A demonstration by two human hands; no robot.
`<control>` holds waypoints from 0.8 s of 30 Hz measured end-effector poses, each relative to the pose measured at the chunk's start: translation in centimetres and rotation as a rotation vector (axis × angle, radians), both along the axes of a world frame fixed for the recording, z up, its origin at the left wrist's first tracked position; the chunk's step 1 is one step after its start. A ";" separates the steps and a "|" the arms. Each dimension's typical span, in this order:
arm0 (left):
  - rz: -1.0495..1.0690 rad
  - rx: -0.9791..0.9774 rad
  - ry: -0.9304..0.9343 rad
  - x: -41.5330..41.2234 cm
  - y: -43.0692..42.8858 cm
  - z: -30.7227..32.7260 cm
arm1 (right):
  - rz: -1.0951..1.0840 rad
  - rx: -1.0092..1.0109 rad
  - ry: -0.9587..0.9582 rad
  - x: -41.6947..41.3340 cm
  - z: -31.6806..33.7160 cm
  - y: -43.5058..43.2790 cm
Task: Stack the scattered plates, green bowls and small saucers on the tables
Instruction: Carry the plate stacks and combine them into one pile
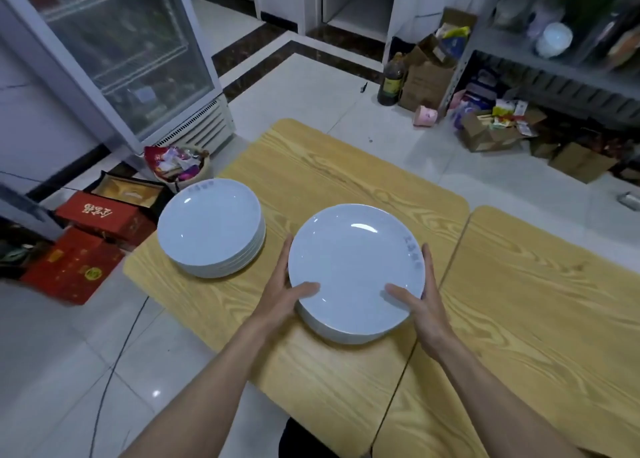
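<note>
Two stacks of white plates occupy a light wood-grain tabletop point(329, 177). The held stack point(356, 267) is the nearer one, at the middle of the view, and both hands clasp it from opposite sides. The left hand point(277, 294) has its thumb laid over the rim onto the top plate's face, while its fingers run along the left edge of the stack. The right hand point(424, 298) mirrors it, with the thumb on the top plate near the front right rim and the fingers stretched up the right edge. At least two or three plate rims show below the top plate on the near side. I cannot tell whether this stack rests on the wood or is raised slightly off it. Grey lettering marks the top plate's right rim.

The second stack point(209, 230) stands to the left and a little farther away, close to the tabletop's left edge and apart from the held stack. It is about six plates high and neatly aligned, with grey lettering on the far rim of its top plate.

A second tabletop point(540, 305) of the same wood butts against the first on the right. On the tiled floor to the left lie red gift boxes point(93, 242) and a basket of wrapped snacks point(180, 166), beside a glass-door refrigerator point(121, 59). Farther back on the right, a dark oil bottle point(391, 79) stands next to cardboard boxes point(427, 76) at the foot of a metal shelf rack point(561, 73).
</note>
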State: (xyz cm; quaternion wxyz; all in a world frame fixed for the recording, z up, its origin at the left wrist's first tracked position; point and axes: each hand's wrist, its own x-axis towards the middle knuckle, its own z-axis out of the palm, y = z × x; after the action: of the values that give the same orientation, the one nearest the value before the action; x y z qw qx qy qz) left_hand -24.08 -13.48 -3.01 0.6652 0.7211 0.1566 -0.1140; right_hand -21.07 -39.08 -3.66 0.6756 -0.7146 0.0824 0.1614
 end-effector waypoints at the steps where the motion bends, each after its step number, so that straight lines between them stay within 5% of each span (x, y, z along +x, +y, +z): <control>1: -0.027 -0.011 -0.021 0.2 0.2 -0.2 | 0.004 0.012 -0.014 0.4 -0.4 0.1; 24: 0.059 -0.178 -0.146 1.3 0.5 -3.3 | -0.167 0.264 -0.022 1.2 -3.5 1.4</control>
State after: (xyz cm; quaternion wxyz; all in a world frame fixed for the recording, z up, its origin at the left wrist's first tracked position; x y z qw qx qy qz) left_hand -22.79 -13.02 -6.27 0.7392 0.6607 0.1182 -0.0549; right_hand -19.86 -37.65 -7.14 0.7755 -0.6122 0.1120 0.1063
